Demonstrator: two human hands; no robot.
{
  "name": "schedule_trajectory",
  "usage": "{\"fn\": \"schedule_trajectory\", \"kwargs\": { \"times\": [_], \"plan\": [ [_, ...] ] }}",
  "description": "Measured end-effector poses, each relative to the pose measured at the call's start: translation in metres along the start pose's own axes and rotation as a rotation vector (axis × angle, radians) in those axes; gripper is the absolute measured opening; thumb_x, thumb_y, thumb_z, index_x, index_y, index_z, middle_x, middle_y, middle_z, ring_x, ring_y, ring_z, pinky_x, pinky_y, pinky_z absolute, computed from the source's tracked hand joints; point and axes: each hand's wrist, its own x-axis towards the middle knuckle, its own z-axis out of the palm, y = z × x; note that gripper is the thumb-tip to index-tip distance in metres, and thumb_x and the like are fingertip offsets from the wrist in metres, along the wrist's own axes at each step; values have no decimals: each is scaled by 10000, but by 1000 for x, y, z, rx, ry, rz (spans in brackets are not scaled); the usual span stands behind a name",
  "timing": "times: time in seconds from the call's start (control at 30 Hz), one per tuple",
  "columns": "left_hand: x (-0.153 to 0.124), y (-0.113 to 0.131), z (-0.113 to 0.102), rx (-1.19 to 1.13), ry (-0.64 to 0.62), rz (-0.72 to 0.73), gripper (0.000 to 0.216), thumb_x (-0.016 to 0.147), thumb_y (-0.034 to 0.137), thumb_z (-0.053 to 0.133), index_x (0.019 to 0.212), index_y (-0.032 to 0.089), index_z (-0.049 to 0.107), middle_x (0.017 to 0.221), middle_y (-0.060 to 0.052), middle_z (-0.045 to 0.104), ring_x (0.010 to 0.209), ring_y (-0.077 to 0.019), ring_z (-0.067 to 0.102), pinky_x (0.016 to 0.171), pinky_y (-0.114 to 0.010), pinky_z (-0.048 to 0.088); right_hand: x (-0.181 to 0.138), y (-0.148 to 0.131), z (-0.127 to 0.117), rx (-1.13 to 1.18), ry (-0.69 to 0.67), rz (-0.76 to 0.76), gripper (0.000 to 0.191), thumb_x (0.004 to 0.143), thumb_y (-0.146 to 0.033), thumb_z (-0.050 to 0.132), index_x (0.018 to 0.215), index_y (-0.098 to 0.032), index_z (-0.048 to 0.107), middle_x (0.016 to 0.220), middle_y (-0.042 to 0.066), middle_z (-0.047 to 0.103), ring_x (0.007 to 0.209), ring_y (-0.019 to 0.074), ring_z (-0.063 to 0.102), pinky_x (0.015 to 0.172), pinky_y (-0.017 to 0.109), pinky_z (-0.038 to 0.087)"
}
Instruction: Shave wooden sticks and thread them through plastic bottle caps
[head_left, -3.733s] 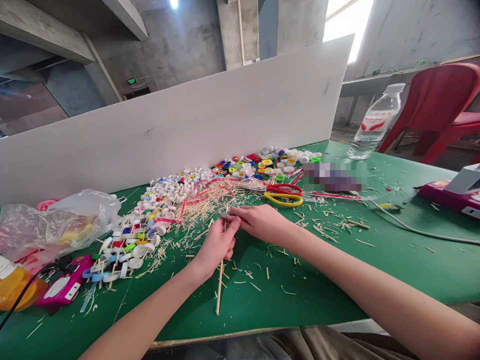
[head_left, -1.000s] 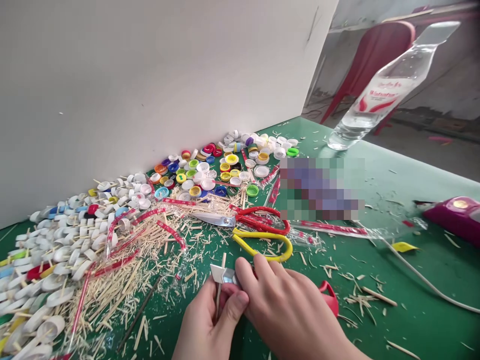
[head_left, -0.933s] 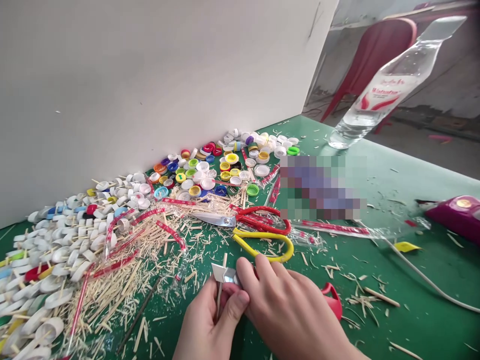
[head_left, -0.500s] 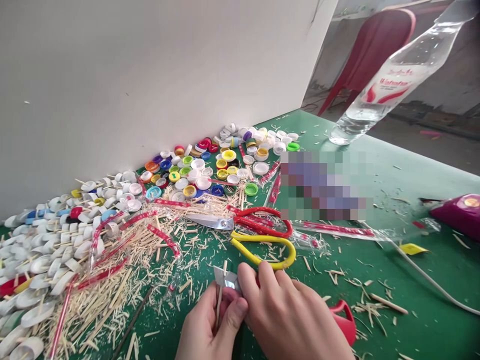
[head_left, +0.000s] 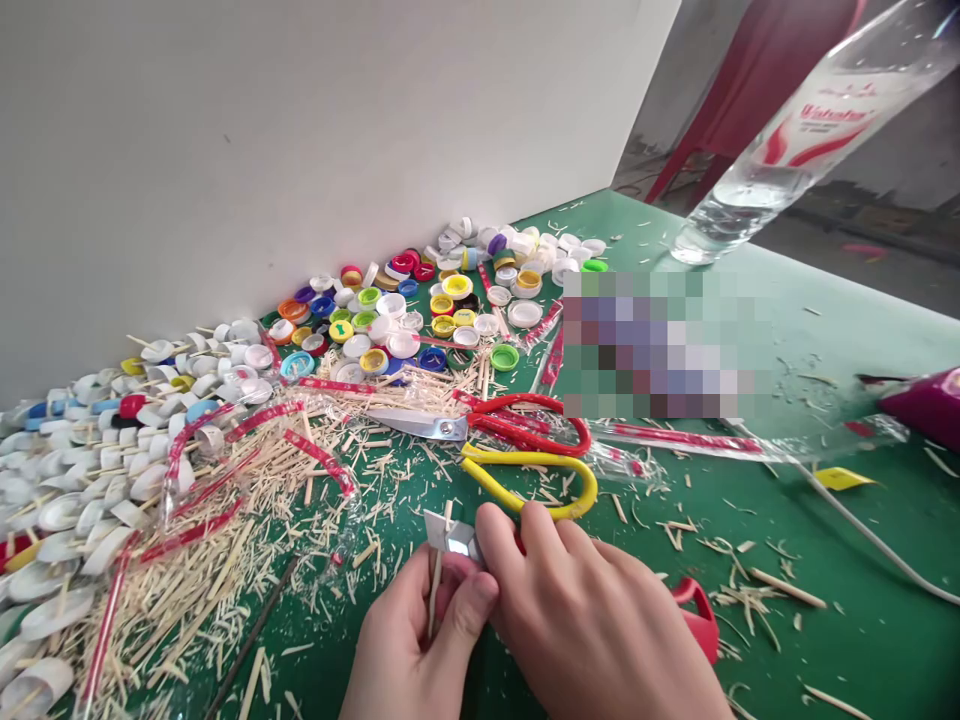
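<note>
My left hand (head_left: pixel 427 630) is closed around a thin wooden stick (head_left: pixel 436 585), held roughly upright between thumb and fingers. In my right hand (head_left: pixel 577 610) is a utility knife (head_left: pixel 457 540), its short metal blade pointing left and lying across the stick near the upper end. Fingers cover most of the handle; a red end (head_left: pixel 699 620) shows at the right behind the wrist. Just beyond both hands lie scissors (head_left: pixel 457 428) with one red and one yellow loop. Wood shavings and short sticks (head_left: pixel 300 500) are scattered around to the left.
Many bottle caps (head_left: pixel 375 320) line the white wall (head_left: pixel 300 150); white ones on the left (head_left: pixel 82 500) have sticks through them. Red-printed plastic strips (head_left: pixel 319 462) lie among them. A water bottle (head_left: pixel 787 170), a white cable (head_left: pixel 870 545) and a purple object (head_left: pixel 926 405) are at the right.
The view has shifted slightly, so the table things appear a little higher. Both hands keep the same grip, with the knife blade still across the stick.
</note>
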Motion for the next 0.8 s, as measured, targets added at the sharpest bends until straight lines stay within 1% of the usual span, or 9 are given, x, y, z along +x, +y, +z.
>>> {"fn": "schedule_trajectory", "kwargs": {
  "times": [0.07, 0.17, 0.27, 0.37, 0.53, 0.67, 0.8],
  "plan": [
    [-1, 3, 0, 24, -10, 6, 560, 666, 714, 629, 718, 158, 586, 603, 31, 419, 612, -105, 372, 623, -228, 386, 0, 0, -1, 3, -12, -8, 109, 935, -273, 400, 837, -239, 436, 641, -12, 510, 516, 158, 511, 502, 297, 264],
    [-2, 8, 0, 50, -14, 30, 533, 719, 682, 604, 760, 150, 606, 633, 20, 450, 627, -108, 388, 611, -221, 383, 1, 0, -2, -13, -11, -22, 52, 889, -205, 445, 852, -235, 466, 641, -9, 519, 519, 153, 516, 499, 290, 263],
    [-3, 11, 0, 66, -7, 45, 530, 746, 664, 586, 809, 139, 624, 664, -1, 498, 633, -115, 415, 588, -221, 380, 3, 0, -2, -30, 5, -29, 64, 870, -178, 457, 864, -226, 497, 631, -3, 523, 512, 144, 517, 494, 285, 264],
    [-3, 9, 1, 76, -5, 58, 543, 749, 680, 566, 806, 142, 616, 674, -9, 516, 632, -117, 417, 593, -226, 377, 3, 0, -1, -33, 8, -32, 90, 865, -156, 454, 871, -225, 513, 631, -1, 528, 504, 140, 516, 488, 284, 271],
    [1, 1, 1, 107, 15, 79, 591, 700, 759, 541, 705, 168, 558, 631, 14, 444, 591, -107, 352, 580, -235, 339, 1, 1, 0, -28, 24, -37, 79, 884, -183, 454, 891, -222, 522, 640, 1, 541, 514, 133, 530, 485, 275, 287],
    [1, -1, 3, 122, 51, 75, 623, 665, 789, 545, 687, 166, 555, 590, 28, 404, 560, -96, 326, 547, -232, 299, 0, 0, -2, -35, 22, -18, 53, 899, -216, 456, 875, -222, 503, 630, -2, 539, 512, 131, 531, 486, 268, 289],
    [-1, 2, 4, 55, 66, 50, 622, 629, 788, 586, 662, 168, 541, 563, 40, 355, 544, -88, 296, 494, -225, 241, 1, -2, -5, -38, 12, -8, 87, 916, -256, 440, 836, -225, 452, 610, -10, 516, 487, 133, 512, 481, 269, 272]
  ]
}}
